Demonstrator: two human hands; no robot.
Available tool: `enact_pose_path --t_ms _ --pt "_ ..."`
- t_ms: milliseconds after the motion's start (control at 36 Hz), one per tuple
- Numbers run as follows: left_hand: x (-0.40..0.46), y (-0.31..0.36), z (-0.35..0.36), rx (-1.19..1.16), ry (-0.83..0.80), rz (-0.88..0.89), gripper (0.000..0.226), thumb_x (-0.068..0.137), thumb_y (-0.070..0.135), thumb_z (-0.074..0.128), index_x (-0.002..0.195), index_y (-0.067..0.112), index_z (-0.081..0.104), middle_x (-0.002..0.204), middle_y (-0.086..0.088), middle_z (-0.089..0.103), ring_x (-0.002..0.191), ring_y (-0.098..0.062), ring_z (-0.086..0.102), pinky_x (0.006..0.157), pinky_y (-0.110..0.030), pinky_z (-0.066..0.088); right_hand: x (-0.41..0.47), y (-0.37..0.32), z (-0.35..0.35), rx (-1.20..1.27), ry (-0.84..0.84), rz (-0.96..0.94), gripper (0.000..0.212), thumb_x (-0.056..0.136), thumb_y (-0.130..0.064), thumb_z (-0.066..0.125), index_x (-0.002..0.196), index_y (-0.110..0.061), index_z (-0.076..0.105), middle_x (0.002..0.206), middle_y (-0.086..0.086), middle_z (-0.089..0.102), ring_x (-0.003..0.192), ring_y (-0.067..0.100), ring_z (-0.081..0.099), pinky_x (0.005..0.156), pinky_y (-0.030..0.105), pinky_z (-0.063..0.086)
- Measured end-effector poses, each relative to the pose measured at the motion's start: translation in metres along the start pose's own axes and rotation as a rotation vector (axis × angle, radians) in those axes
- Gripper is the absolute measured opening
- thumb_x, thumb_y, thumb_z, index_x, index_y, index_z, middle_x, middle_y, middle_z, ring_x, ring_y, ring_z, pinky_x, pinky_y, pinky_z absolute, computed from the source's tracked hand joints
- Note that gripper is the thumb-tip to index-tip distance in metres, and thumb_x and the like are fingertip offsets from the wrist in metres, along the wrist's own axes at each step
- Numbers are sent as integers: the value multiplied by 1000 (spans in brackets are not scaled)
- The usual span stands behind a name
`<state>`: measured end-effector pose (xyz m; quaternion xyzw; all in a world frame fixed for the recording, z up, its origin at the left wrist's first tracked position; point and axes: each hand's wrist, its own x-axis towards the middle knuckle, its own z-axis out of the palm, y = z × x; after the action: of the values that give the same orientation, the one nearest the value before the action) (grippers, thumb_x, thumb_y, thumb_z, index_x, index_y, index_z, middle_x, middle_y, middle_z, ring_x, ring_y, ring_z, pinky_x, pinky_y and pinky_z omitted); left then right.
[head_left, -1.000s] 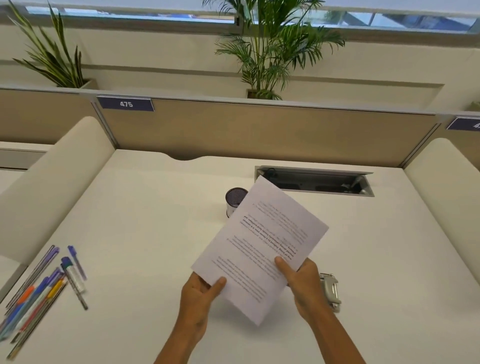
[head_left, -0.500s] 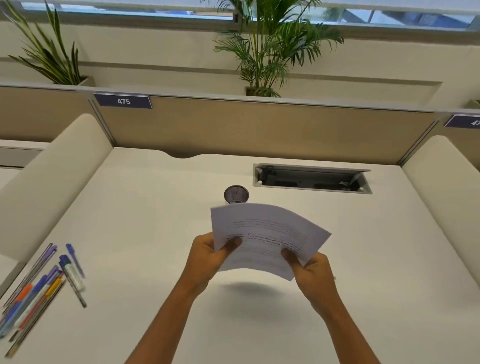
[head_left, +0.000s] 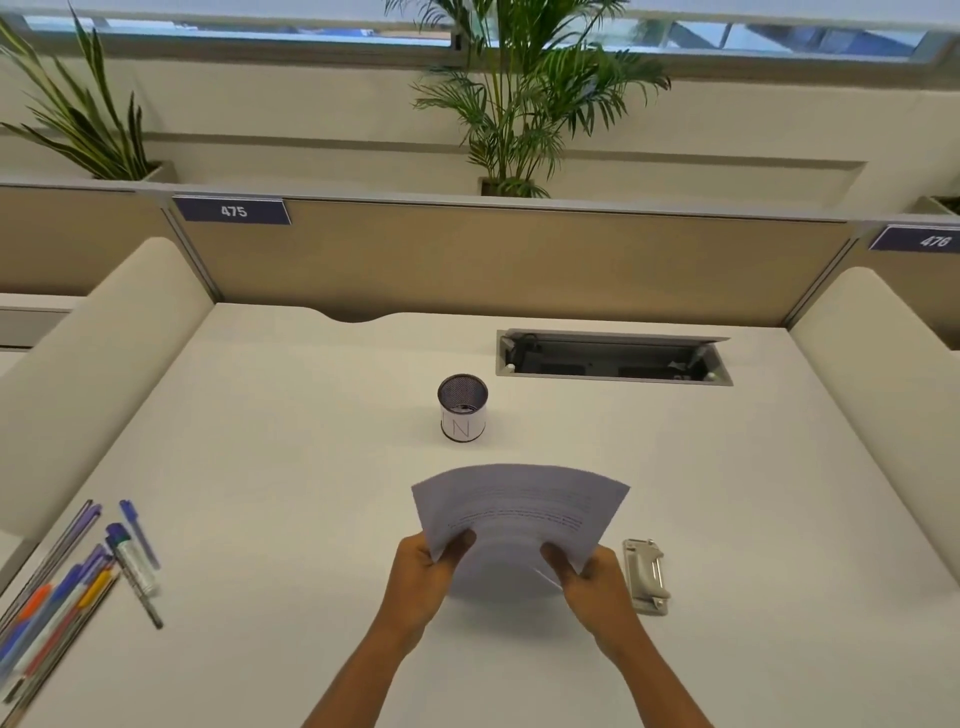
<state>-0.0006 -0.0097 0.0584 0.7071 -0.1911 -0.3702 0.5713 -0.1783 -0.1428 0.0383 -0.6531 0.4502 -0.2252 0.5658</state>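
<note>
Holding printed paper sheets (head_left: 519, 509) over the near middle of the white desk (head_left: 291, 467), curved like an arch. Pinching the near left corner with the left hand (head_left: 423, 577), thumb on top and fingers curled below; gripping the near right corner with the right hand (head_left: 592, 582) in the same manner. Lying just right of the right hand, a metal punch (head_left: 647, 574). Standing upright beyond the sheets, a mesh pen cup (head_left: 462, 410). Spread at the near left edge, many pens (head_left: 67, 587).
</note>
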Motion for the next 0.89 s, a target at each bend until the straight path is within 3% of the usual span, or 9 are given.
enact_pose_path --t_ms 111,167,222,278,333,472,583,750,889 --pt "-3 7 -1 -38 28 -10 14 99 25 72 92 22 84 91 -1 83 88 -23 77 73 -25 61 0 5 -7 10 -11 27 17 95 -20 77 96 -37 78 94 -17 81 86 0 75 74 17 55" --pt "-3 12 -5 -102 66 -11 16 98 27 73 90 17 83 92 -2 83 86 -16 77 71 -23 60 2 4 -17 52 -34 40 11 91 -17 81 91 -28 82 92 -4 82 85 4 73 76 19 55" --pt "-5 18 -9 -227 127 -31 13 96 29 75 102 19 81 101 3 84 93 -10 78 78 -22 61 4 2 -28 122 -96 45 8 89 -12 82 95 -17 83 95 11 81 90 13 73 85 30 57" --pt "-4 22 -11 -357 187 -38 25 96 28 74 121 23 75 113 7 82 105 -13 77 90 -33 61 5 1 -37 235 -136 62 17 89 -5 81 106 -8 81 100 17 81 101 26 78 97 44 59" --pt "-5 25 -10 -490 215 -40 35 97 25 71 131 29 68 119 8 80 109 -16 76 91 -38 64 5 -1 -38 368 -139 88 27 88 -1 78 115 0 76 107 23 80 106 37 77 102 55 57" --pt "-14 29 4 -705 225 -66 38 96 20 69 131 33 65 121 5 80 110 -20 76 79 -35 67 -5 -19 -10 517 -130 104 66 72 -33 95 127 -6 70 122 17 77 113 34 74 95 56 61" --pt "-23 24 15 -693 194 -81 39 97 17 69 132 33 63 121 5 80 109 -22 77 79 -37 66 -11 -27 8 507 -62 129 39 90 -13 76 128 -7 69 121 9 79 111 31 76 93 56 61" --pt "-14 11 -17 -748 201 -57 44 89 10 71 132 18 67 135 -6 75 121 -27 73 87 -36 67 -3 -33 -17 366 34 111 26 92 -6 76 118 -6 75 110 9 82 102 32 79 95 57 61" --pt "0 11 -69 -548 95 37 47 97 19 62 144 19 63 134 -10 74 117 -24 73 90 -36 64 6 -47 -57 185 23 -14 10 93 -8 76 101 -12 81 98 4 84 95 30 80 81 41 66"
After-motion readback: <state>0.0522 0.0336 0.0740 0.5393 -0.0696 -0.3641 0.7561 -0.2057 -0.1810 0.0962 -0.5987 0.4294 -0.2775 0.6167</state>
